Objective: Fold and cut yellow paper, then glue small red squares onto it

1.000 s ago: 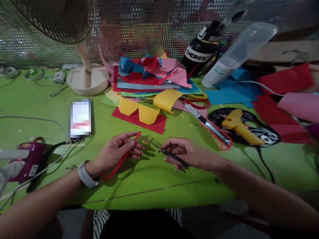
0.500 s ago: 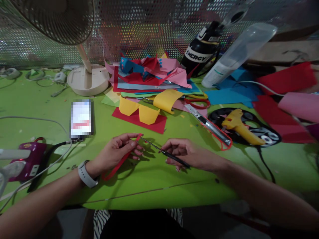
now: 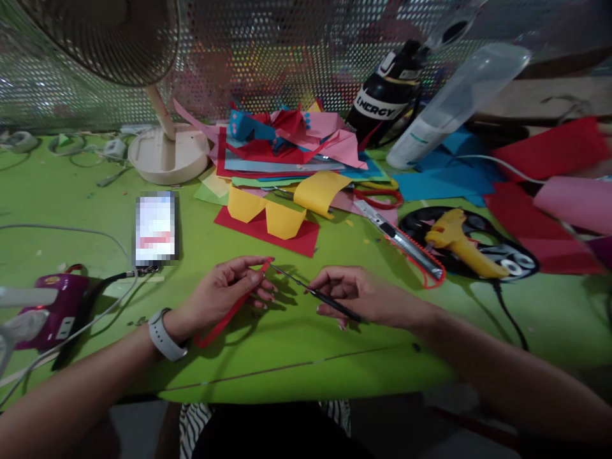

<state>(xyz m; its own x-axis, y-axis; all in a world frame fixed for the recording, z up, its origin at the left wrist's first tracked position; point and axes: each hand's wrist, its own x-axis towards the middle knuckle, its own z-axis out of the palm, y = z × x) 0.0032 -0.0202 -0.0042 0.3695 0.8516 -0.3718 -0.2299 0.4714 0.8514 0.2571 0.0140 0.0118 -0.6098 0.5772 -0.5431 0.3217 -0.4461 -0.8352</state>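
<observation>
My left hand (image 3: 236,284) pinches a narrow red paper strip (image 3: 232,312) between thumb and fingers, near the strip's upper end. The strip's tail curves down below the palm. In my right hand (image 3: 351,293) is a slim tool with a thin metal front and a black handle (image 3: 337,305); its exact kind is unclear. The metal tip meets or nearly meets the strip's upper end by my left fingertips. Just beyond the hands, a yellow paper cutout (image 3: 285,220) with two angular lobes stands on a red paper rectangle (image 3: 301,245).
A utility knife (image 3: 406,245) and a yellow glue gun (image 3: 452,236) on a black palette lie to the right. Behind are red-handled scissors (image 3: 382,199) and piled coloured paper (image 3: 291,167). A phone (image 3: 155,227), fan (image 3: 167,153) and purple power socket (image 3: 57,309) occupy the left.
Almost nothing differs. Both hands keep their hold, and the tool's tip stays by the strip's end. A pink paper flap near the fan has swung up to the left.
</observation>
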